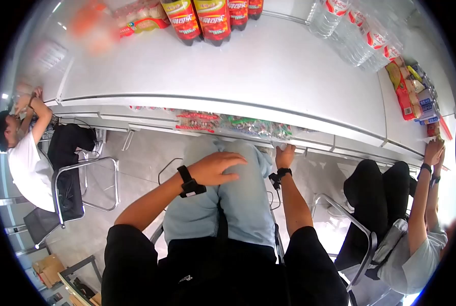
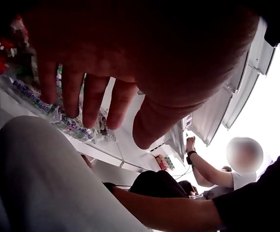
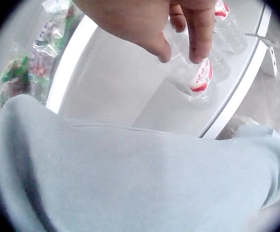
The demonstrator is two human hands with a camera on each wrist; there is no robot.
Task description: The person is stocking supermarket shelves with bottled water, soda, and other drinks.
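My left hand (image 1: 215, 169) hovers over the thighs in light jeans (image 1: 197, 214), fingers spread and holding nothing. In the left wrist view its fingers (image 2: 96, 96) extend loosely, with bagged goods behind them. My right hand (image 1: 285, 155) is low beside the right knee, at the shelf under the white counter. The right wrist view has its thumb and fingers round the upper part of a clear plastic bottle (image 3: 192, 87) with a red-and-white label. The bottle's top is hidden by the hand. More clear bottles (image 3: 232, 34) stand just behind it on the lower shelf (image 3: 111, 92).
Cola bottles (image 1: 212, 23) and clear water bottles (image 1: 355, 35) stand on the counter (image 1: 223, 74). Bagged goods (image 1: 253, 125) lie on the lower shelf. One seated person (image 1: 29, 163) is at the left, another (image 1: 416, 245) at the right. Metal-framed chairs (image 1: 85, 183) stand nearby.
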